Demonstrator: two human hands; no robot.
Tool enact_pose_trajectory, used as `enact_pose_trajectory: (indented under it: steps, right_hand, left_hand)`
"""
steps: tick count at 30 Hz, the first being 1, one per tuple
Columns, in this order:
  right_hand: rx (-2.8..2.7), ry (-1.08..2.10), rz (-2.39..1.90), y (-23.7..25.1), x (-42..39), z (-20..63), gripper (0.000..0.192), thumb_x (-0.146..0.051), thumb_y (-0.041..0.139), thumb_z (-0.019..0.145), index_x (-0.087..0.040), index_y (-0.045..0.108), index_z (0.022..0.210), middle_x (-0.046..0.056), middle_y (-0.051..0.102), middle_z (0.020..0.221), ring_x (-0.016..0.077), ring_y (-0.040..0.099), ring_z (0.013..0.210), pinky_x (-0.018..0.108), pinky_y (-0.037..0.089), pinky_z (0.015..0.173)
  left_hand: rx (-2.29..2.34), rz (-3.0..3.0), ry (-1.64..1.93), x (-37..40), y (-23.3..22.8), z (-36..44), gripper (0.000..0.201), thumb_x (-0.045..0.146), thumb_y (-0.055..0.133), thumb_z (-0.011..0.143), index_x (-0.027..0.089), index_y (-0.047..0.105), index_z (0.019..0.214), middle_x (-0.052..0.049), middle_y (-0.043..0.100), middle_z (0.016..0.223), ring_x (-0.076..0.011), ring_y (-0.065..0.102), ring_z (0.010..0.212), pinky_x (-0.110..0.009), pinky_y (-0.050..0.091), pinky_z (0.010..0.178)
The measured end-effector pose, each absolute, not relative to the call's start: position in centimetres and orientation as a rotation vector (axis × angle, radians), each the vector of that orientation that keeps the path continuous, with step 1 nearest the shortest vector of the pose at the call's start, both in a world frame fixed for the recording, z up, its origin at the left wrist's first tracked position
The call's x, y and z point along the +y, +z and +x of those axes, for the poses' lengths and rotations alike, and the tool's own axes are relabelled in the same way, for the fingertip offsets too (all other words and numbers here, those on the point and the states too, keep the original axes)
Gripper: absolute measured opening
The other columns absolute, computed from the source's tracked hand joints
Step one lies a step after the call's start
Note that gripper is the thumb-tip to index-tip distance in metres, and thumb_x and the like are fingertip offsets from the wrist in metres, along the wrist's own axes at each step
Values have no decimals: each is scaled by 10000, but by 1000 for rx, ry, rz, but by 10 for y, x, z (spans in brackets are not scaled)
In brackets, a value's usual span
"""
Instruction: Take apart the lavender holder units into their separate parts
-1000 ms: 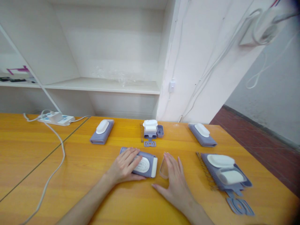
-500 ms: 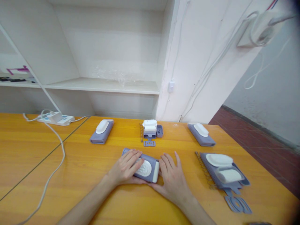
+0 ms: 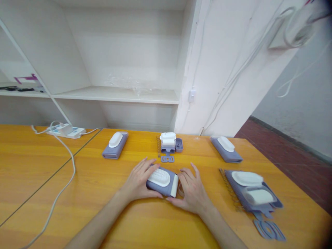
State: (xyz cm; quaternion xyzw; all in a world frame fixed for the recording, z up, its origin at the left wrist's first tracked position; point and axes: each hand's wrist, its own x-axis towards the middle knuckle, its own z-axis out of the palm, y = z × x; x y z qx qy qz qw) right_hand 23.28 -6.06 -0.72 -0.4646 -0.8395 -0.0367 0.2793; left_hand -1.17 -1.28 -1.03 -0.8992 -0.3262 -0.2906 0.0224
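Observation:
Front and centre, a purple-grey case [image 3: 166, 188] lies low over the table, with a bumpy white oval piece [image 3: 161, 177] on top and a white roller-like piece [image 3: 174, 186] at its right end. My left hand [image 3: 140, 180] grips the left end, fingers over the far side and thumb along the near edge. Around the right end curves my right hand [image 3: 190, 188], its index finger raised. Thin brownish loops of what looks like a coil spring [image 3: 181, 189] show inside its grasp, beside the white end; the fingers partly hide them.
Behind stand a left case [image 3: 115, 145], a right case [image 3: 226, 149] and a set of loose parts [image 3: 168, 142]. Nearer on the right lies another parts set [image 3: 252, 190] with a spring [image 3: 230, 190] and flat cut-out piece [image 3: 269, 230]. A power strip [image 3: 66, 130] trails a cable [image 3: 70, 180].
My left hand has shifted off the oval piece toward the left end, so more of its white top shows. The case has turned slightly, and brownish loops now show by my right hand.

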Motion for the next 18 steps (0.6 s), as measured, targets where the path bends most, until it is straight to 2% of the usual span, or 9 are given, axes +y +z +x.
enact_pose_trajectory:
  steps: [3,7,11,18]
  right_hand:
    - [-2189,-26,-1263,-9,-60,235,529,-637,640,639,-192,557,912,71,612,892,257,540,915,556,269,1020]
    - [-2171,80,-1272,-9,-59,235,528,-610,687,584,-191,529,863,57,567,865,233,506,844,483,354,914]
    - [-2184,129,-1294,-8,-61,234,515,-590,709,560,-194,510,823,50,545,845,231,480,830,436,361,848]
    - [-2170,157,-1339,-6,-63,232,507,-583,720,537,-207,487,785,21,531,805,213,456,800,407,334,815]
  left_hand:
    - [-1055,-2840,-839,-10,-10,-11,956,742,650,573,198,414,1322,-172,491,1317,-335,485,1201,-526,362,1037]
    - [-1013,-2839,-888,-10,-11,-10,889,750,637,580,175,475,1239,-156,575,1149,-304,562,1056,-459,438,945]
    - [-984,-2822,-876,-12,-11,-9,864,778,605,578,156,516,1171,-147,592,1050,-281,581,947,-409,474,836]
    - [-954,-2798,-891,-12,-12,-10,826,777,613,569,148,534,1098,-138,599,1003,-275,582,906,-393,472,805]
